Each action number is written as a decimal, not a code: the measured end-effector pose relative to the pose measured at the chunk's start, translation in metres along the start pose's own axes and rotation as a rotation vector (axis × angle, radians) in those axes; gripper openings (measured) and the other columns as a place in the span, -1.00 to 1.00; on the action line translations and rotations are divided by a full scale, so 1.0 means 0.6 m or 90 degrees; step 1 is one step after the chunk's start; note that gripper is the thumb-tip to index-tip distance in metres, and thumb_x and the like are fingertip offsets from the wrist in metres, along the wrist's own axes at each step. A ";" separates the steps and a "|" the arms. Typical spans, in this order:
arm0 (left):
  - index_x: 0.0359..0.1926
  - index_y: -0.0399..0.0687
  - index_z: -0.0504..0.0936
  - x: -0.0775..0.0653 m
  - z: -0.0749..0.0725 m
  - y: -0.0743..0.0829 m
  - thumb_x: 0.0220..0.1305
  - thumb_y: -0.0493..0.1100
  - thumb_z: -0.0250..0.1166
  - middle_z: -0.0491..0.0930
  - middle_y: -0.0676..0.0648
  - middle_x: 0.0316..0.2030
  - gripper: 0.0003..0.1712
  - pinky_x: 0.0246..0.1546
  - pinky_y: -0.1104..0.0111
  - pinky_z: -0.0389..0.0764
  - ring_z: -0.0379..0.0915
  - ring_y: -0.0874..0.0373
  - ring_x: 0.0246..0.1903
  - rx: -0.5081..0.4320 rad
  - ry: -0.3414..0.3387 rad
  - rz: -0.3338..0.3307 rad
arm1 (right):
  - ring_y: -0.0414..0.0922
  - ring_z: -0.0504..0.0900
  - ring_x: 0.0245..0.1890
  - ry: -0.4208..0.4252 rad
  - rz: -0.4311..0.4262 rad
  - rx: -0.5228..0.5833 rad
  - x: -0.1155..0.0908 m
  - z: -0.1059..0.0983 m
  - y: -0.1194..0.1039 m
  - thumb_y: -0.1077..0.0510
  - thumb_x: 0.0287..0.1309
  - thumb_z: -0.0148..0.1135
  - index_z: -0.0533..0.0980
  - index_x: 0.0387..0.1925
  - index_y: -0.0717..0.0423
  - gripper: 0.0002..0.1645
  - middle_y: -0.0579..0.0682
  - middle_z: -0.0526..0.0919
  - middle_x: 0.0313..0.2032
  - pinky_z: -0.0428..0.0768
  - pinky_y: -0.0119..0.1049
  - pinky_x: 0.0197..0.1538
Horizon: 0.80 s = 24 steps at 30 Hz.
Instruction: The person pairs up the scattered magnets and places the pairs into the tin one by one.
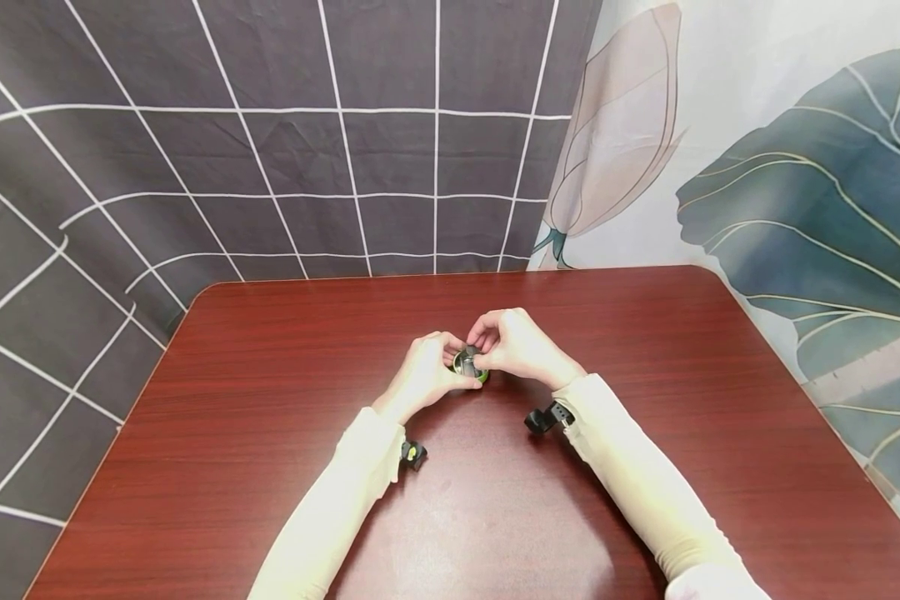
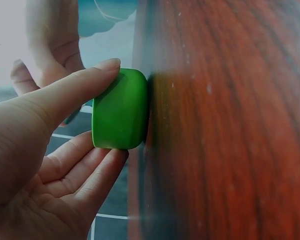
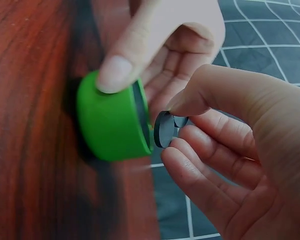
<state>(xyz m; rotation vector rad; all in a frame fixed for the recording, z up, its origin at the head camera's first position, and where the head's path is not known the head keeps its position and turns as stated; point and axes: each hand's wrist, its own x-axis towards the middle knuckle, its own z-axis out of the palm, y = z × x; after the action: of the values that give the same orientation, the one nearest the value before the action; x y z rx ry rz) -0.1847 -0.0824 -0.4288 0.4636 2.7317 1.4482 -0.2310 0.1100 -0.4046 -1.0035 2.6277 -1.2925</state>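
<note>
A small round green container (image 2: 120,112) with a dark inside sits on the table between the two hands. My left hand (image 1: 426,367) grips it by the sides, with the thumb (image 3: 117,72) on the near wall and the fingers on the far one. In the right wrist view, my right hand (image 3: 240,130) pinches a small black disc (image 3: 165,129) between thumb and fingertips, with another dark piece just behind it. That disc stands on edge, right beside the container's open rim (image 3: 142,117).
The reddish-brown wooden table (image 1: 285,400) spreads around both hands. A dark curtain with white grid lines (image 1: 390,158) hangs behind it, and a leaf-patterned curtain (image 1: 795,208) at the right. Black wrist cameras (image 1: 543,419) are strapped below the sleeves.
</note>
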 end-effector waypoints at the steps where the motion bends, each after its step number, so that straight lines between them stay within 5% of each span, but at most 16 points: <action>1: -0.11 -0.22 0.66 0.000 0.000 0.000 -0.17 -0.15 0.73 0.62 -0.11 -0.18 -0.41 -0.20 0.40 0.65 0.68 0.11 -0.25 -0.002 0.000 0.001 | -0.19 0.64 -0.49 -0.003 0.002 0.001 0.000 0.002 0.001 0.37 -0.26 0.53 0.69 -0.39 0.12 -0.73 -0.12 0.67 -0.52 0.66 -0.32 -0.33; 24: -0.12 -0.22 0.65 0.001 -0.001 0.000 -0.16 -0.13 0.72 0.63 -0.13 -0.17 -0.41 -0.22 0.41 0.65 0.70 0.11 -0.26 -0.008 -0.001 0.002 | -0.23 0.65 -0.45 -0.026 -0.002 -0.027 0.002 0.012 0.002 0.38 -0.22 0.48 0.70 -0.36 0.11 -0.73 -0.14 0.69 -0.48 0.67 -0.34 -0.31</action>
<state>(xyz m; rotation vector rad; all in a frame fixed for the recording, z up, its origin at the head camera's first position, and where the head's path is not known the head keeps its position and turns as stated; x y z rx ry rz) -0.1854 -0.0830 -0.4284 0.4679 2.7201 1.4643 -0.2301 0.1048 -0.4099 -1.0294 2.6347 -1.2098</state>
